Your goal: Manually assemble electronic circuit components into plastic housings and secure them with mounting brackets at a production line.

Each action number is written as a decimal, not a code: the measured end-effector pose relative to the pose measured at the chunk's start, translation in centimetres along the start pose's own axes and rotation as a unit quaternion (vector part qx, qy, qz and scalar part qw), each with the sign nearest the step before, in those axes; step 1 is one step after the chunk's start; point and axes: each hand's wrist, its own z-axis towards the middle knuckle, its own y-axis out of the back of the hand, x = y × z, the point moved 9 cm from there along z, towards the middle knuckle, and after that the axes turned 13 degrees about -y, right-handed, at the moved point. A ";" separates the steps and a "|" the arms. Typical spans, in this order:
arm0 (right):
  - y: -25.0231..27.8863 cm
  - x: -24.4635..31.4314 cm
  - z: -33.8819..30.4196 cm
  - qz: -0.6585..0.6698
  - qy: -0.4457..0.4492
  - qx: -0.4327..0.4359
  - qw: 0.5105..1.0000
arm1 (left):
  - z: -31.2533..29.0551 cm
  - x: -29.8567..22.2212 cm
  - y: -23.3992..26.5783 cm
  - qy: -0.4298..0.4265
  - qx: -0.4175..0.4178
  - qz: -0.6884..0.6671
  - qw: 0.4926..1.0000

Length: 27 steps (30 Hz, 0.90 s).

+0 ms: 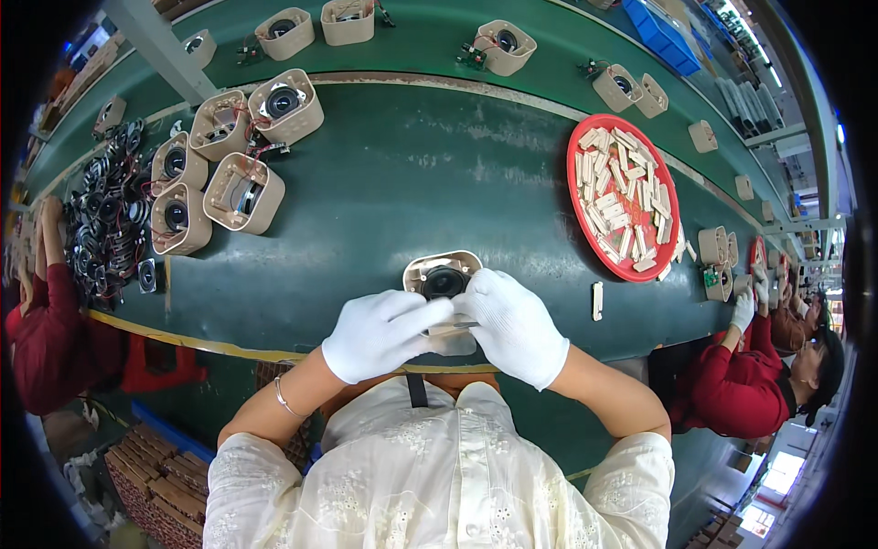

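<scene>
At the near edge of the green workbench stands a cream speaker housing with a round black speaker driver inside. Both my hands wear white gloves and are at this housing. My left hand is closed against its near left side, fingers reaching across the front. My right hand curls over its right side, fingertips bent in by the driver. The gloves hide much of the near side, and whether a small part is between the right fingertips does not show. Below the fingers, a pale, translucent piece shows.
A red round tray of small cream parts sits at right, one loose part nearby. Several housings and a heap of black drivers lie left. Housings line the far belt. Co-workers sit on both sides.
</scene>
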 end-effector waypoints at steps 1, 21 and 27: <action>-0.1 -0.1 -0.2 0.011 0.007 -0.005 1.000 | 0.2 -0.5 0.4 -0.018 0.000 0.016 1.000; 0.3 -1.2 0.3 0.075 -0.031 -0.065 0.995 | 0.4 -2.4 -0.7 -0.032 0.035 0.081 0.996; -0.2 -1.4 0.2 0.076 -0.014 -0.078 0.994 | 0.9 -1.8 -0.8 0.004 0.039 0.079 0.996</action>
